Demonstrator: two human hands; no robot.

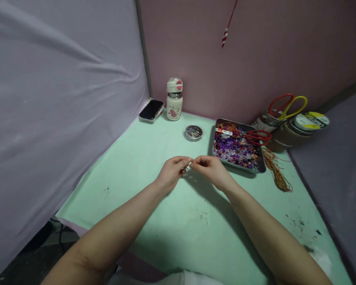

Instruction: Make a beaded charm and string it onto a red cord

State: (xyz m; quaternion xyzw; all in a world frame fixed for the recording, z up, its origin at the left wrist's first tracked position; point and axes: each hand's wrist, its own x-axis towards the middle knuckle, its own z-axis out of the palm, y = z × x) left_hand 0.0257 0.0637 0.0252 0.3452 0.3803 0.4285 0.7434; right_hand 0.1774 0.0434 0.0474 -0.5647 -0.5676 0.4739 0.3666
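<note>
Above the middle of the pale green table (166, 221), my left hand (174, 170) and my right hand (207, 167) meet at the fingertips. Both are closed in a pinch around something too small to make out. A pale bit shows between the fingertips, perhaps part of what they hold. Just beyond them lies a small round clear dish (194, 132) with tiny dark and shiny pieces inside. Right of my right hand stands a metal tray (240, 171) full of purple, clear, red and dark beads (234, 148), with red-handled scissors (258, 137) resting on its far right side.
A white bottle (174, 103) and a phone (152, 110) stand at the back left. At the back right are a jar (267, 122) with red and yellow handled tools, a second lidded jar (293, 132) and a bundle of coloured cords (277, 170). Fabric walls enclose the table.
</note>
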